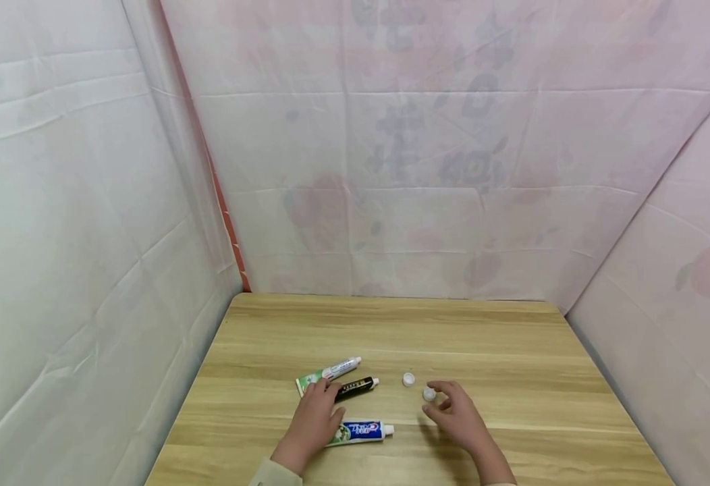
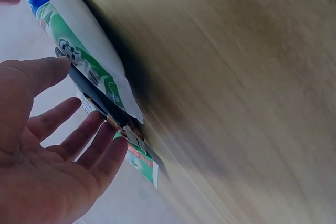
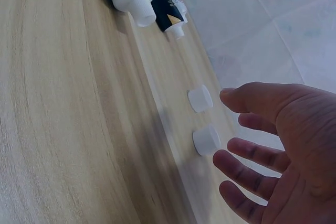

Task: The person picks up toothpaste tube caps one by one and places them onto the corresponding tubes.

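Note:
Three toothpaste tubes lie on the wooden table. Nearest is a blue, white and green toothpaste tube (image 1: 364, 430); behind it come a black toothpaste tube (image 1: 356, 388) and a white and green toothpaste tube (image 1: 341, 368). My left hand (image 1: 312, 422) is over the tail of the black tube, fingers spread and loosely bent; whether the fingertips touch it I cannot tell. To the right, two white caps stand on the table. My right hand (image 1: 458, 417) is beside the nearer cap (image 1: 429, 393), its thumb and fingers parted around it. The other cap (image 1: 409, 379) is farther left.
The wooden table (image 1: 482, 337) has a rounded back corner at the left. Pale printed sheets (image 1: 416, 223) hang behind it and along both sides.

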`<state>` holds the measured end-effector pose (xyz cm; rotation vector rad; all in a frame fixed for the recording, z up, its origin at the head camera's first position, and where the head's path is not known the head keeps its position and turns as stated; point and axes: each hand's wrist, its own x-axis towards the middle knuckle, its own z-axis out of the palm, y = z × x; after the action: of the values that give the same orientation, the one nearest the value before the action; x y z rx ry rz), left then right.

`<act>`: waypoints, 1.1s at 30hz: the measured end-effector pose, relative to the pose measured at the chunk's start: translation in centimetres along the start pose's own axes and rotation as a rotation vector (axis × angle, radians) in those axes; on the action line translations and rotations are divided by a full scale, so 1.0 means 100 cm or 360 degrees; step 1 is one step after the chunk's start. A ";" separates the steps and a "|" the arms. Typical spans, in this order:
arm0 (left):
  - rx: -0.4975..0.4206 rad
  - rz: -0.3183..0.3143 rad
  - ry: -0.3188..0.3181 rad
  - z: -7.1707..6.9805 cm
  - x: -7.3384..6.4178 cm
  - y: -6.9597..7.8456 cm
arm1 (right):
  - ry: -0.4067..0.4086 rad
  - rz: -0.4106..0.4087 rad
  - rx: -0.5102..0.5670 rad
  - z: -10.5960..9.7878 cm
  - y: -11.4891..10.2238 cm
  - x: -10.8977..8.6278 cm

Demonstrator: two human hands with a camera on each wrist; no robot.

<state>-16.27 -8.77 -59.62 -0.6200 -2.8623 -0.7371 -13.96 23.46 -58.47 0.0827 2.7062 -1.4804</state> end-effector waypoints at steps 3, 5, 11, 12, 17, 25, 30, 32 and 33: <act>-0.0007 -0.0006 -0.0012 0.001 0.000 -0.002 | -0.0013 -0.0018 -0.0001 0.002 0.001 0.001; 0.0001 -0.0006 -0.0015 0.002 0.001 -0.003 | -0.0013 -0.0018 -0.0013 0.003 0.002 0.002; 0.0057 0.0004 -0.0028 0.004 0.004 -0.005 | 0.0004 0.0001 -0.0070 0.006 0.005 0.005; 0.0066 0.0002 -0.0033 0.004 0.005 -0.005 | 0.0007 0.0003 -0.0076 0.006 0.005 0.005; 0.0108 -0.0017 -0.0071 0.004 0.008 -0.003 | 0.0039 -0.0021 -0.0121 0.006 0.005 0.008; 0.0127 -0.0059 -0.0124 0.001 0.011 0.002 | 0.0065 -0.0019 -0.0178 0.005 0.006 0.008; 0.0115 -0.0054 -0.0121 0.001 0.013 0.003 | 0.0070 -0.0020 -0.0203 0.006 0.007 0.009; 0.0112 -0.0055 -0.0130 0.001 0.013 0.003 | 0.0080 -0.0019 -0.0219 0.006 0.007 0.009; 0.0110 -0.0055 -0.0134 0.001 0.014 0.002 | 0.0086 -0.0012 -0.0232 0.006 0.007 0.009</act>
<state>-17.40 -8.05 -59.29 -0.6074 -2.9680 -0.6281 -14.79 23.37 -59.44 0.1078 2.8504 -1.2955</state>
